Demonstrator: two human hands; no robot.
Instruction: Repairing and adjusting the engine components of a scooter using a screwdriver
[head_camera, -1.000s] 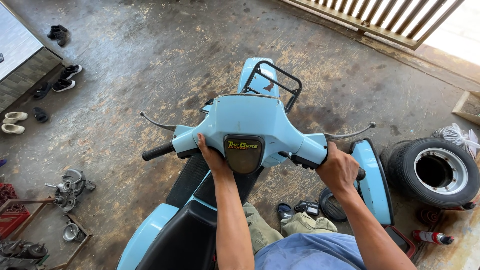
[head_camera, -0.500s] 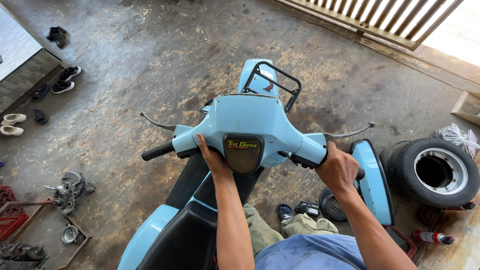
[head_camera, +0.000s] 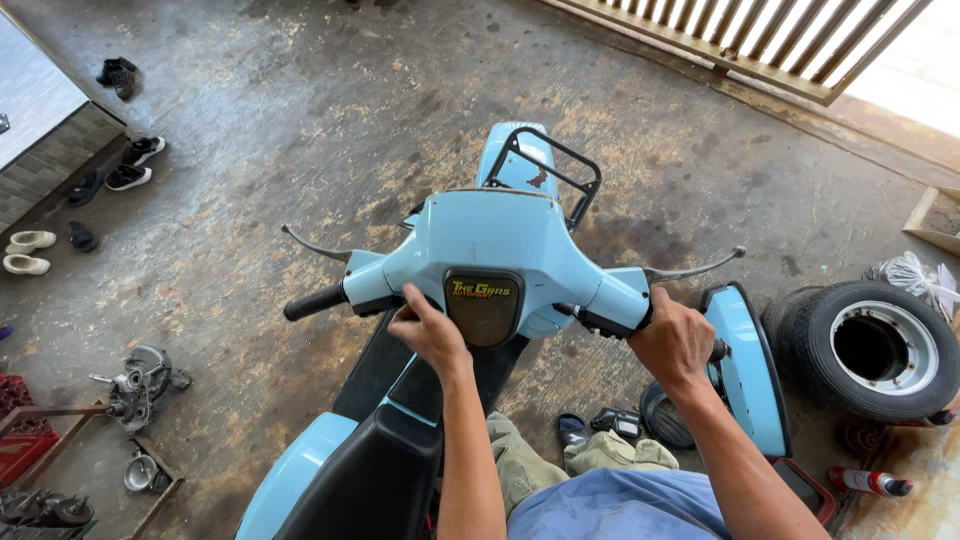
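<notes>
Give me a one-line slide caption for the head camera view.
Right hand grips a light-blue scooter's handlebar; left hand rests under it.

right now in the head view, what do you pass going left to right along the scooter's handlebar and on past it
black rubber left grip → left hand under the light blue headset → dark oblong gauge panel → right hand on the right grip → detached light blue side panel → black tyre on a grey rim

Light: daylight through slatted gate top right, blown out there
Floor: concrete floor evenly lit, dimmer lower left
Shadows: soft, under light-blue scooter
Focus: sharp, no motion blur
Edges: wide-angle bending
</notes>
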